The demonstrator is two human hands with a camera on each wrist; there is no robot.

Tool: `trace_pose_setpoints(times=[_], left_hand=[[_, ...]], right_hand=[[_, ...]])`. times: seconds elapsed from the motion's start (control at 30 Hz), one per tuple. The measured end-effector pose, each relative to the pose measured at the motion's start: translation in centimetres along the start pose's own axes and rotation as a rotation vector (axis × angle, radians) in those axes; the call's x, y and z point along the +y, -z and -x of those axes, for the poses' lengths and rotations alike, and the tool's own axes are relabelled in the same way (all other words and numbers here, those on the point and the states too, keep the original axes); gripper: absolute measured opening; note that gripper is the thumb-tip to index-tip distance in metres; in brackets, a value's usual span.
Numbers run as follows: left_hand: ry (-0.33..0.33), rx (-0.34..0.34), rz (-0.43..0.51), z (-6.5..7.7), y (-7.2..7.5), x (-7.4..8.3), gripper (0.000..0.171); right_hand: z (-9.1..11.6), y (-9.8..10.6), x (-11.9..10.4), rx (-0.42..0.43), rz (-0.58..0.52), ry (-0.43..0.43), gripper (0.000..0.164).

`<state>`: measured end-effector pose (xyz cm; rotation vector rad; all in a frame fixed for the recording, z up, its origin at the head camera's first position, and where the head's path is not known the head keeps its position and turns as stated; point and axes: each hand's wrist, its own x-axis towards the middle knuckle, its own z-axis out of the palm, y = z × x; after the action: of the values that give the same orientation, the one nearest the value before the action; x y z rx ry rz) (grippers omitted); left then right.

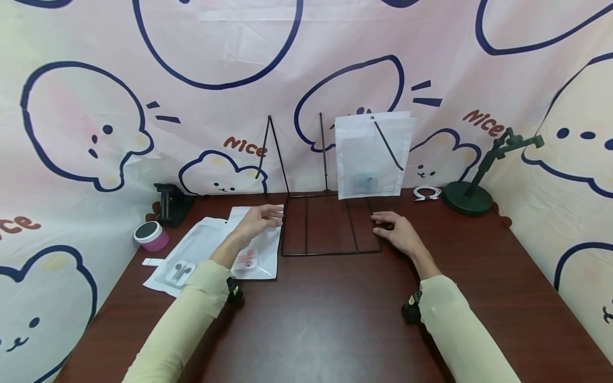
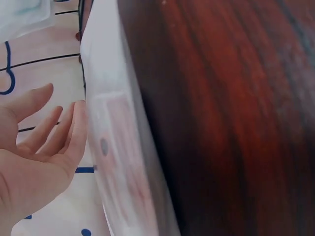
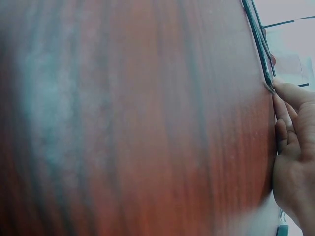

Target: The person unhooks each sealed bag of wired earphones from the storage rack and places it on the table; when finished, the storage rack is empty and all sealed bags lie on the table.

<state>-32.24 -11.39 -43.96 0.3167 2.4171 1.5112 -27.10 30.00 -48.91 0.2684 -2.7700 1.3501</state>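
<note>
A black wire display rack (image 1: 330, 254) stands on the table, its hooks rising at the back. On its right hook hangs a white pouch (image 1: 369, 159) with a small bluish item inside. My left hand (image 1: 256, 223) hovers over a white pouch (image 1: 265, 266) with a pinkish item inside, fingertips beside the rack's left edge. In the left wrist view its thumb stands apart from loosely bent fingers, with nothing held. My right hand (image 1: 399, 234) is at the base's right edge; in the right wrist view its thumb (image 3: 288, 91) reaches the wire corner. Firm contact is unclear.
Another white pouch (image 1: 179, 271), with earphones showing, lies at the left. Beyond it are a pink jar (image 1: 155, 238) with a white-rimmed lid and a black stand (image 1: 173, 205). At the back right sit a coiled white cable (image 1: 426, 192) and a green lamp-like stand (image 1: 468, 199).
</note>
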Motion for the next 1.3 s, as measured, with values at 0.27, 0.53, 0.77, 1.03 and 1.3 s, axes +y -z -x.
trace_pose_setpoints(times=[0.27,0.53,0.77,1.03,1.3], left_hand=[[0.041,-0.052,-0.086,-0.4,-0.3,-0.2,0.057],[0.056,-0.079,-0.068,-0.6,-0.2,-0.9,0.064],[0.071,-0.113,-0.141,-1.0,-0.3,-1.1,0.071],[0.039,-0.127,-0.162,-1.1,-0.5,-0.9,0.072],[0.033,-0.130,-0.204,-0.7,-0.9,-1.0,0.070]], right_hand=[[-0.2,0.0,0.0,0.002,0.004,0.003,0.042],[-0.2,0.1,-0.1,0.008,0.006,0.011,0.042],[-0.1,0.2,0.0,0.004,0.019,0.011,0.042],[-0.1,0.1,0.1,0.014,0.032,0.024,0.041],[0.5,0.7,-0.1,-0.056,0.004,0.014,0.045]])
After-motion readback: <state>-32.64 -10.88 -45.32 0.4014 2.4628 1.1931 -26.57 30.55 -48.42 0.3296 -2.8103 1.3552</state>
